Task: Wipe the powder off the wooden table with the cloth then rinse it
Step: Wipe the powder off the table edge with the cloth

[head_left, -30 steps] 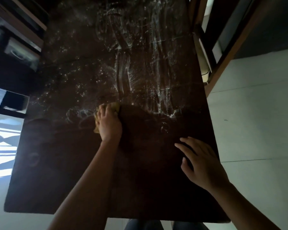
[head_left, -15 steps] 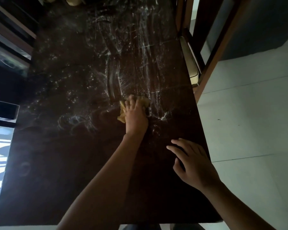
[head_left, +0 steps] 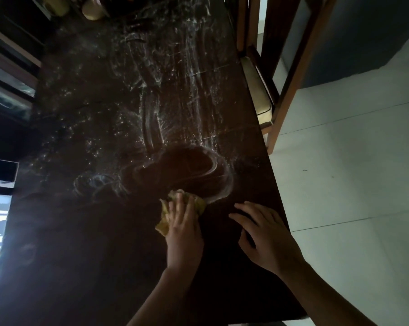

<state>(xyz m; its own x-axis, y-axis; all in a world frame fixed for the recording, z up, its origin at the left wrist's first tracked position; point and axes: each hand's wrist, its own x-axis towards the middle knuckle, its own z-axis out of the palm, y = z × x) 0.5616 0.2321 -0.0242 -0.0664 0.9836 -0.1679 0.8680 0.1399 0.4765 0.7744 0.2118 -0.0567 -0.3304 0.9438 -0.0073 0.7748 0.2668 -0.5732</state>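
Observation:
A dark wooden table [head_left: 81, 267] fills the view, with white powder [head_left: 156, 97] smeared and speckled over its far half. My left hand [head_left: 183, 234] presses a crumpled yellow cloth [head_left: 198, 203] flat on the tabletop near the middle; the cloth shows past my fingertips and at my thumb side. Just beyond the cloth lies a wiped dark oval [head_left: 187, 168] ringed by a curved powder line. My right hand [head_left: 267, 236] rests on the table near its right edge, fingers spread, holding nothing.
A wooden chair [head_left: 276, 95] with a pale cushion [head_left: 257, 90] stands against the table's right side. Pale floor tiles [head_left: 351, 184] lie to the right. Light rounded objects [head_left: 93, 10] sit at the table's far end. Dark shelving [head_left: 8, 85] is at the left.
My left hand swept the cloth rightward across the powder, then back toward me, leaving a wiped oval. My right hand stayed near the right edge.

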